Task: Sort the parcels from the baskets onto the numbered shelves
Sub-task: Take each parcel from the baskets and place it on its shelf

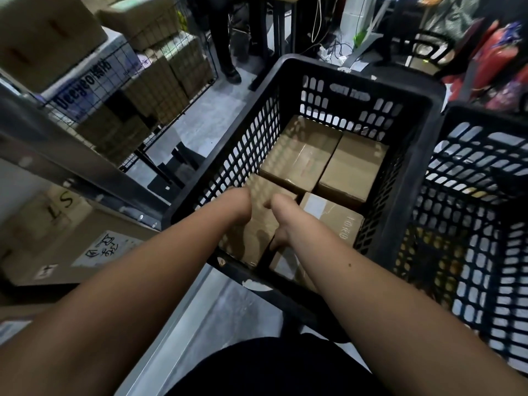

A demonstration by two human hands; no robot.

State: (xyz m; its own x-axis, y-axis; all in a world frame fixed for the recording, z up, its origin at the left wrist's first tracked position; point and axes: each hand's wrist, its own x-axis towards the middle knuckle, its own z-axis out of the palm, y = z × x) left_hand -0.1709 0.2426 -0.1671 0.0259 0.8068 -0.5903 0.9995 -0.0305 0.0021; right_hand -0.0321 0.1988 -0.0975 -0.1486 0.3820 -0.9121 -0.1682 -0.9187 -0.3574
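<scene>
Down inside the black basket (357,78) your left hand (238,202) and right hand (281,221) close on the near-left parcel (261,221), fingers hidden below. You have 4 parcels here yet to shelve; boxes already sit on the shelves (57,167) at left.

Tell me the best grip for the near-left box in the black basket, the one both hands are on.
Take the near-left box by its two long side faces, coming from above. The basket wall is close on its left and the neighbouring box on its right, so only the top is free. The left hand and right hand already straddle it.
</scene>
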